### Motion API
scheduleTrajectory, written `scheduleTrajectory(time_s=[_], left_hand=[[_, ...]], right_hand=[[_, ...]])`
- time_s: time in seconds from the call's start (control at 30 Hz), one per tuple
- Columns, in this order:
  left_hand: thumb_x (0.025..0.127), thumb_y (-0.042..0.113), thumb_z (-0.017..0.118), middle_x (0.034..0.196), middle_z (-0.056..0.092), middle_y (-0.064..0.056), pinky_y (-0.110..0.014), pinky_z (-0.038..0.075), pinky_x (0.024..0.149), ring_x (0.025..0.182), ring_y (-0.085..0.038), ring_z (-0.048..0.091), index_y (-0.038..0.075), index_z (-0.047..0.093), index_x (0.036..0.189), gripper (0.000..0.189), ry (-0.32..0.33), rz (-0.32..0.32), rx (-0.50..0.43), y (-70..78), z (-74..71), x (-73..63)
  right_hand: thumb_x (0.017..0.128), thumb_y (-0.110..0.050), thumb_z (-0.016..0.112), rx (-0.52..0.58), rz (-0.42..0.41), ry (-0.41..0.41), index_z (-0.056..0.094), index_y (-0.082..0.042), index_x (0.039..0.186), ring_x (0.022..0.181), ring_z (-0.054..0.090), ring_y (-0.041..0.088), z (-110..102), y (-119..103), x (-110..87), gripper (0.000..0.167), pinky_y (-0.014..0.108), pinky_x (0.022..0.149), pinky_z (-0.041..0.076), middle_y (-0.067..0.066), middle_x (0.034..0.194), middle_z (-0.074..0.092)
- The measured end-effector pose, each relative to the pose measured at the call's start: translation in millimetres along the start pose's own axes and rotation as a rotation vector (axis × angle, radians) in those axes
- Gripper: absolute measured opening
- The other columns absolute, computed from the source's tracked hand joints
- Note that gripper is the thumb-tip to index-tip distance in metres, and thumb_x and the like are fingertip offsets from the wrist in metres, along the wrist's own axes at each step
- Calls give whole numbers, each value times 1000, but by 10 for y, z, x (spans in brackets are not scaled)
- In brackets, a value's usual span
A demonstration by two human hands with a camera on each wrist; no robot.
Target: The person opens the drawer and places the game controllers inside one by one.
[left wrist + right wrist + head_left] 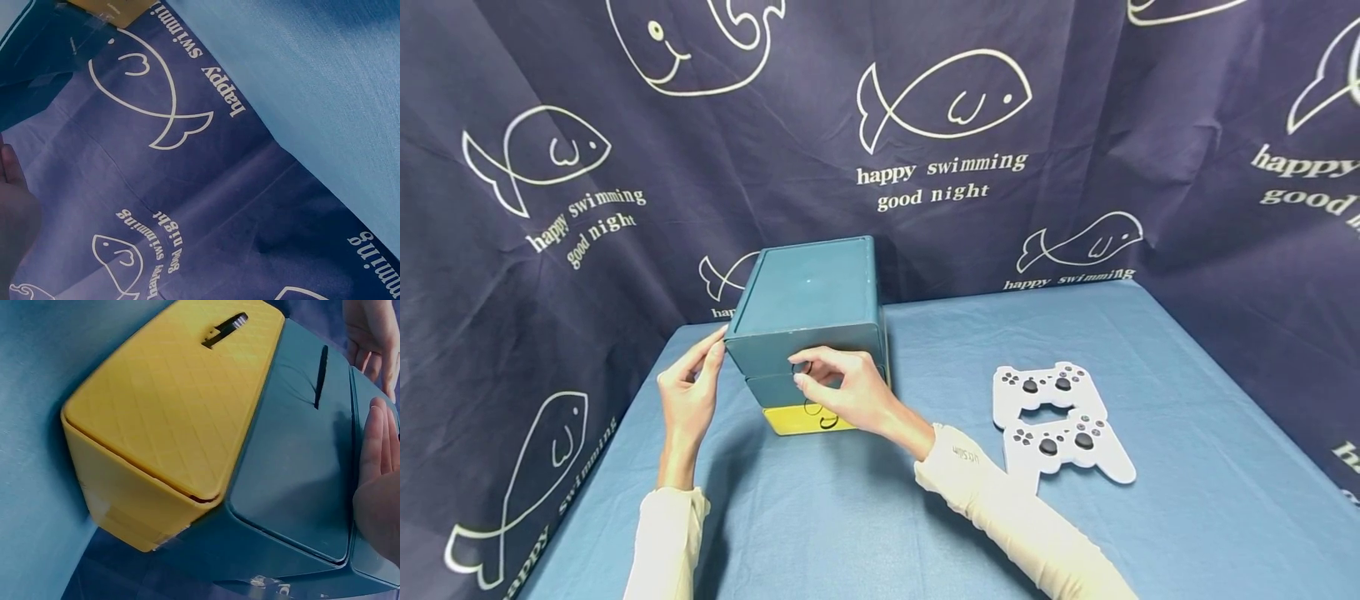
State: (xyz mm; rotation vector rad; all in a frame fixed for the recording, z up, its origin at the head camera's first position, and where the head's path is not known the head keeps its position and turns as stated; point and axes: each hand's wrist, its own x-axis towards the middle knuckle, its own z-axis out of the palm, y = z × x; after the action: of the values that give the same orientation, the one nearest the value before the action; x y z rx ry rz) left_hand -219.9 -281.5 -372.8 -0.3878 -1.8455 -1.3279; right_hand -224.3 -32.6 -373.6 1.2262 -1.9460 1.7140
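Observation:
A small drawer cabinet with a teal body, two teal drawers and a yellow bottom drawer stands toward the back of the table. At its upper front left corner, my left hand touches the edge with extended fingers and thumb. My right hand is at the front of the top drawer, its curved index finger and thumb around the dark pull. The top drawer's front looks flush with the cabinet. In the right wrist view, the middle drawer shows a dark slot, and the yellow drawer has a similar one.
Two white game controllers with black sticks lie together on the blue cloth, right of the cabinet. Dark blue fabric printed with white fish and lettering hangs behind the table and along both sides.

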Motion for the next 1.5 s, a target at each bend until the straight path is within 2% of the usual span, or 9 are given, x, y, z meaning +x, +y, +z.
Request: scheduleTrajectory(time_s=[0.2, 0.33, 0.53, 0.67, 0.83, 1.03, 1.23, 1.33, 1.5], left_hand=[[99, -6, 65, 112, 76, -1, -19, 48, 82, 98, -2, 69, -3, 74, 123, 26, -10, -10, 9, -24, -7, -2], [99, -5, 65, 111, 76, 0, -19, 47, 82, 97, -2, 69, -2, 74, 123, 26, -13, -8, 10, -17, -2, 8], [98, -6, 65, 110, 76, 0, -19, 48, 84, 97, -3, 69, -3, 74, 123, 26, -15, 1, 1, -17, 7, 13], [98, -6, 65, 110, 76, 0, -19, 48, 84, 97, -3, 69, -3, 74, 123, 26, -15, 0, 4, -16, 7, 14], [98, -6, 65, 110, 76, 4, -19, 47, 83, 97, -2, 69, -3, 74, 123, 26, -11, -10, 10, -19, -1, 12], [98, -9, 64, 109, 76, 3, -19, 47, 80, 93, -1, 68, -6, 73, 123, 27, -7, 7, 13, -30, -2, -1], [98, -9, 63, 106, 76, 4, -18, 45, 78, 90, -1, 67, -6, 73, 123, 27, -1, 7, 22, -16, -2, -19], [98, -10, 63, 107, 76, 4, -18, 46, 80, 93, -1, 68, -6, 73, 123, 27, -4, 4, 15, -13, -4, -22], [98, -9, 63, 110, 76, -1, -18, 47, 82, 96, -1, 69, -6, 73, 123, 27, -3, 1, 14, -18, -2, -23]], right_hand=[[96, -2, 71, 2, -16, -39, 68, 1, 129, 77, 69, 9, 1, 26, -85, 34, 28, 77, 57, 7, 90, 74], [95, 0, 70, -11, -80, -41, 65, 2, 133, 78, 69, 10, -1, 53, -155, 39, 27, 77, 57, 7, 91, 74], [91, 8, 70, -29, -267, 41, 65, 4, 127, 71, 68, 11, 9, 114, -273, 37, 26, 72, 57, 8, 86, 73], [87, 12, 68, -17, -313, 79, 68, 7, 117, 68, 68, 13, 4, 172, -350, 30, 25, 68, 57, 8, 83, 73], [87, 11, 69, -21, -237, 44, 72, 5, 109, 68, 68, 12, -24, 236, -444, 23, 25, 65, 56, 8, 82, 74], [90, 1, 70, -104, -72, -38, 74, 1, 111, 72, 65, 5, -58, 249, -480, 20, 23, 66, 55, 1, 82, 72], [93, -6, 70, -157, 55, -104, 74, -3, 116, 78, 66, 5, -64, 241, -470, 24, 23, 69, 56, 1, 87, 73], [94, -7, 69, -164, 89, -135, 73, -5, 118, 80, 67, 4, -57, 250, -466, 25, 22, 69, 55, 1, 89, 74], [94, -6, 69, -169, 99, -159, 73, -6, 121, 80, 68, 4, -34, 266, -454, 27, 20, 70, 55, 0, 91, 75]])
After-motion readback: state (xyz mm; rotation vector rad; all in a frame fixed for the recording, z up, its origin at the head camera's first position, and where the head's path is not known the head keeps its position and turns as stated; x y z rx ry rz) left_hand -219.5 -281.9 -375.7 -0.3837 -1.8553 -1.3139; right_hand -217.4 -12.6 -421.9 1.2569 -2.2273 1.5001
